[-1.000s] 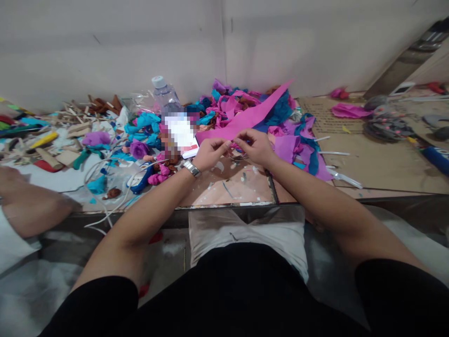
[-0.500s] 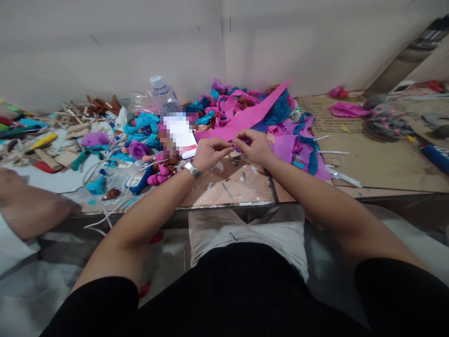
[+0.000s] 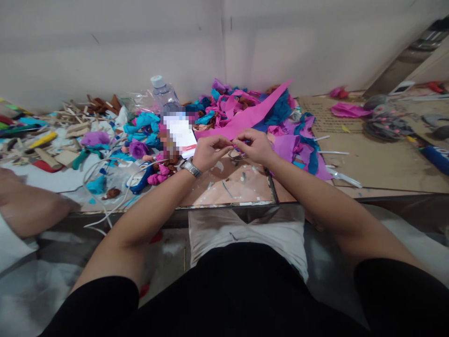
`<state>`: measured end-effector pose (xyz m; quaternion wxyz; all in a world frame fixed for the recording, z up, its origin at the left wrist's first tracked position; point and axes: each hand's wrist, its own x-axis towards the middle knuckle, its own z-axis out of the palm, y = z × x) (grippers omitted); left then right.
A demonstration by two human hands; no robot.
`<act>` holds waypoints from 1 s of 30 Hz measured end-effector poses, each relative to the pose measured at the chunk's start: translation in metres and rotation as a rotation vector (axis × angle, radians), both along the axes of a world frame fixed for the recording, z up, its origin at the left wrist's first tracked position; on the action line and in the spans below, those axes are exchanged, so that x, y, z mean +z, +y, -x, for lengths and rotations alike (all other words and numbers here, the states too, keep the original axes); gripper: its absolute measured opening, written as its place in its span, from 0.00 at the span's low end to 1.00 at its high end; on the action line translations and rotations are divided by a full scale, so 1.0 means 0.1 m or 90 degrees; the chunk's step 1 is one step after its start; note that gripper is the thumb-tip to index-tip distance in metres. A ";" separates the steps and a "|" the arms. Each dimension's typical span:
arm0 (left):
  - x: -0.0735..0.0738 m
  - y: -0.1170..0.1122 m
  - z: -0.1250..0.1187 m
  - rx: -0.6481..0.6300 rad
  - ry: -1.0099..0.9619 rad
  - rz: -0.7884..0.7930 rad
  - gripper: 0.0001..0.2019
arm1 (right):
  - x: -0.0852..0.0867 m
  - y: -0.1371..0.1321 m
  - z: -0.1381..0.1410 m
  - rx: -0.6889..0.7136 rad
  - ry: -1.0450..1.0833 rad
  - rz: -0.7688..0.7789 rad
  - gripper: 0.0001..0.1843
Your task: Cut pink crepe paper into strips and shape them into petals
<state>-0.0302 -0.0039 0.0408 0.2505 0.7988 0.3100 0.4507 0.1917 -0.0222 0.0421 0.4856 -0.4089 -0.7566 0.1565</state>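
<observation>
Head view: my left hand (image 3: 209,150), right hand (image 3: 257,146) pinched, contents unclear; magenta paper (image 3: 252,114) likely light, tearable; take edge.

The paint-flecked table (image 3: 242,189) bears crumpled paper (image 3: 280,110), a white sheet (image 3: 52,182) and brown cardboard (image 3: 365,161).

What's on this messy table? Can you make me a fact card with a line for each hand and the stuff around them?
Left hand: fingertips pinched together, silver watch on its wrist
Right hand: fingertips pinched, close to the left hand's
Held: too small to tell
Beside left hand: phone, screen lit
Behind phone: bottle, white cap
Behind hands: bright pink sheet
Far right: brown cardboard
</observation>
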 end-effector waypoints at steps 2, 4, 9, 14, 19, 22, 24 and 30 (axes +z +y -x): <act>0.00 0.00 -0.01 0.006 0.000 0.001 0.22 | 0.00 0.01 0.00 0.002 -0.002 -0.002 0.14; 0.00 -0.01 -0.01 0.016 0.001 -0.001 0.23 | -0.01 0.01 -0.01 0.000 -0.001 -0.004 0.13; -0.04 -0.01 -0.02 0.028 0.013 -0.019 0.22 | -0.01 0.04 -0.02 -0.005 0.002 0.006 0.11; -0.01 -0.02 -0.02 0.022 0.022 -0.027 0.21 | 0.00 0.04 -0.05 0.037 0.026 0.027 0.11; 0.03 -0.03 -0.01 0.026 0.029 -0.050 0.20 | 0.01 0.04 -0.09 0.072 0.027 0.030 0.10; 0.03 -0.03 -0.01 0.024 0.020 -0.045 0.20 | 0.02 0.03 -0.09 0.083 0.022 0.022 0.12; 0.02 -0.03 -0.01 0.026 0.020 -0.039 0.20 | 0.03 0.02 -0.08 0.075 0.013 0.022 0.14; 0.01 -0.02 -0.01 0.020 0.021 -0.056 0.15 | 0.03 0.01 -0.06 0.050 -0.006 0.017 0.15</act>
